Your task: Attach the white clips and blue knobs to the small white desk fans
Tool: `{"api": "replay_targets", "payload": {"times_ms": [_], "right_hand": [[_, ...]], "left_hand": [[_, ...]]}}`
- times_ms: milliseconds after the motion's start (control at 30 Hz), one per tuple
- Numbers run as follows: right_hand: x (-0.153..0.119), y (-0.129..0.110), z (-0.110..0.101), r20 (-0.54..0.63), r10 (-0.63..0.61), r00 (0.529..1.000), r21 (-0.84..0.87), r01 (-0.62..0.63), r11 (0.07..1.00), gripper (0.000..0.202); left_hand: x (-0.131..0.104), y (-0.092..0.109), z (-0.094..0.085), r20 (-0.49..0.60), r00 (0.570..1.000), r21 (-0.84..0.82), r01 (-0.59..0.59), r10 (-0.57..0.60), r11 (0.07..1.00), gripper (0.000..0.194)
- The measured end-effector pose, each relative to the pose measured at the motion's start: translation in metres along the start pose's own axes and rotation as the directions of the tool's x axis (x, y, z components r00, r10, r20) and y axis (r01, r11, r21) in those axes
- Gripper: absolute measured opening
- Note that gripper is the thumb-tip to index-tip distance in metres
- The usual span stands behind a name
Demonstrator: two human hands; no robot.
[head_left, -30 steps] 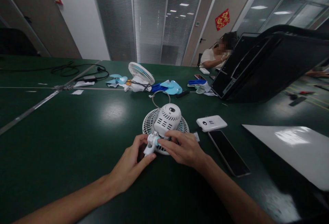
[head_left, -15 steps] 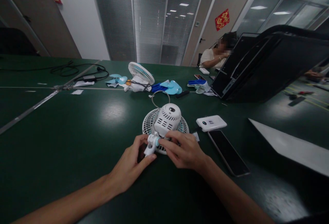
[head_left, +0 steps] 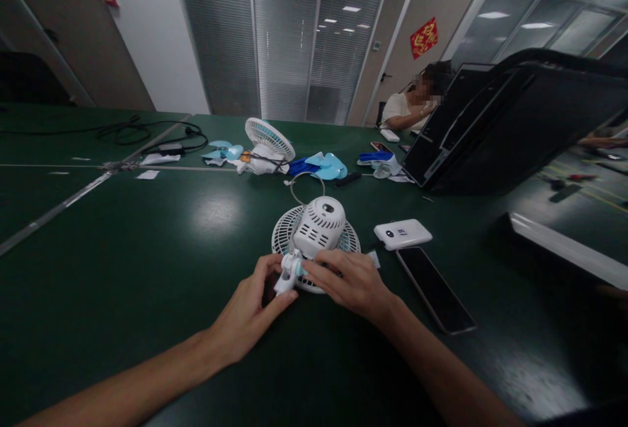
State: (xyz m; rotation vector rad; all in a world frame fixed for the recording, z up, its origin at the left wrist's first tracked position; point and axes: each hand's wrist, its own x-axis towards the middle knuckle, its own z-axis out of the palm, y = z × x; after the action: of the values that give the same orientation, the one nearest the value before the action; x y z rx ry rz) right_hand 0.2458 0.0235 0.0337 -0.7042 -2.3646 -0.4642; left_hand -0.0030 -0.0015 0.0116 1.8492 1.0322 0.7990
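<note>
A small white fan lies face down on the green table, its vented motor housing upward and its round grille beneath. At its near side is a white clamp bracket with a light-blue knob. My left hand is closed around the bracket, thumb at its lower end and fingers on the far left side. My right hand has its fingertips on the knob, with the other fingers against the fan's near side. Part of the grille is hidden behind both hands.
A white power bank and a dark-screened phone lie right of the fan. Another fan, blue fan blades and gloves sit further back. A black monitor-like case stands right. A person sits beyond the table.
The fingers of my right hand have shifted slightly at the knob. The white panel at the right has moved away to the right and now shows as a narrow strip. The fan stays in place.
</note>
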Motion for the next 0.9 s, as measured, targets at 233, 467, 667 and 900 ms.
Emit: {"api": "replay_targets", "payload": {"times_ms": [233, 467, 667, 900], "right_hand": [[0.004, -0.019, 0.013, -0.064, 0.222, 0.973, 0.131, -0.212, 0.968, 0.006], [0.002, -0.016, 0.006, -0.043, 0.233, 0.972, 0.144, -0.225, 0.964, 0.019], [-0.003, 0.0, 0.002, -0.002, 0.066, 0.998, 0.066, -0.066, 0.996, 0.022], [0.007, -0.021, 0.011, -0.086, 0.258, 0.962, 0.16, -0.242, 0.957, 0.008]], "left_hand": [[0.0, -0.002, 0.001, -0.011, 1.0, -0.008, 0.009, -0.009, 1.0, 0.045], [0.0, -0.005, 0.002, -0.011, 1.0, -0.011, 0.011, -0.011, 1.0, 0.046], [0.0, -0.005, 0.002, -0.005, 1.0, -0.002, 0.009, -0.009, 1.0, 0.046], [0.0, -0.004, 0.002, -0.009, 1.0, 0.02, 0.009, -0.009, 1.0, 0.046]]}}
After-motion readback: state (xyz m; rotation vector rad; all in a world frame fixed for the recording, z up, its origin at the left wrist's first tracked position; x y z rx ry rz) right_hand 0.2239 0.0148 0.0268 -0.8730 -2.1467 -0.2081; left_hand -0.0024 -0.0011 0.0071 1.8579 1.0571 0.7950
